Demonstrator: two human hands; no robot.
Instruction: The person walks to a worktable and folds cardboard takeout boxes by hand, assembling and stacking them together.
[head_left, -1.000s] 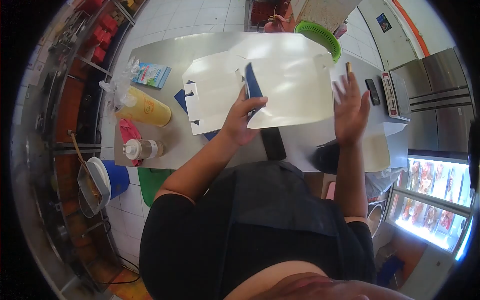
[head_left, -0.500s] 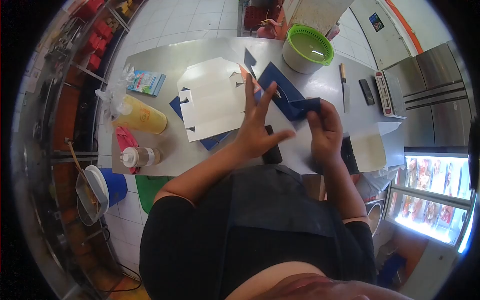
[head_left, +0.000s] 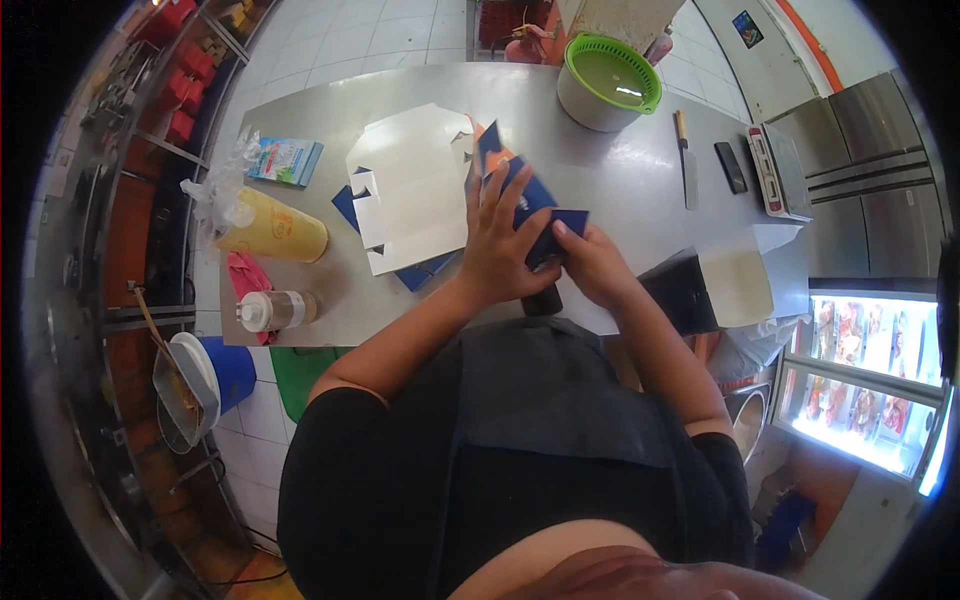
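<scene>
A dark blue cardboard piece (head_left: 535, 195), with folded flaps and orange near its far end, is held up before me between both hands. My left hand (head_left: 500, 240) lies over its left side, fingers bent across it and thumb near its lower edge. With thumb and fingers closed, my right hand (head_left: 597, 265) pinches the folded flap at the near right corner. Left of the hands lies a flat white cardboard blank (head_left: 410, 190) with cut slots along its edges. Blue cardboard (head_left: 412, 277) sticks out from under it. A black object (head_left: 543, 300) is partly hidden below my hands.
On the steel table (head_left: 350, 105) are a yellow roll (head_left: 280, 228), a capped bottle (head_left: 280, 311), a blue packet (head_left: 285, 162) and a green-rimmed tub (head_left: 607, 90). To the right are a knife (head_left: 687, 165), a phone (head_left: 731, 168), a scale (head_left: 780, 175) and an opened dark-and-white box (head_left: 735, 280).
My right hand has moved left with the flap, bringing the hands together. The left hand, spread beside the piece before, now rests on it. The view has shifted slightly.
</scene>
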